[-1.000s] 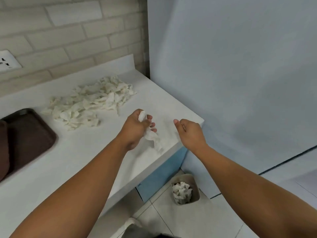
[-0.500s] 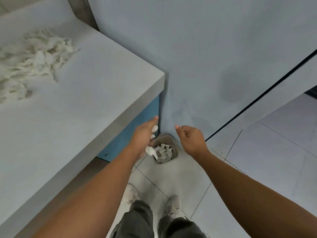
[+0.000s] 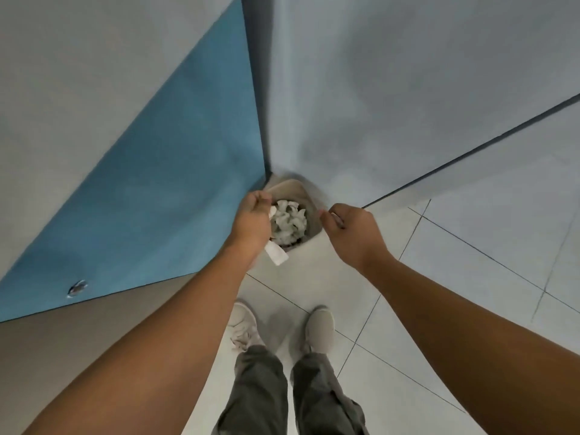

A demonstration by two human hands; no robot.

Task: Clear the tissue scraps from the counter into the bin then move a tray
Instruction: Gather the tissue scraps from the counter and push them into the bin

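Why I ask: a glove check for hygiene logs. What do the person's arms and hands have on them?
The left hand and right hand are bare: no gloves, and no watch or bracelet at the wrists. The forearms are bare too, with no sleeve showing up to the picture's edge. Rings cannot be made out.

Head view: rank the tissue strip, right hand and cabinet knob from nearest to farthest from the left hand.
1. tissue strip: gripped by the left hand, hanging below it.
2. right hand: across the bin.
3. cabinet knob: far to the left.
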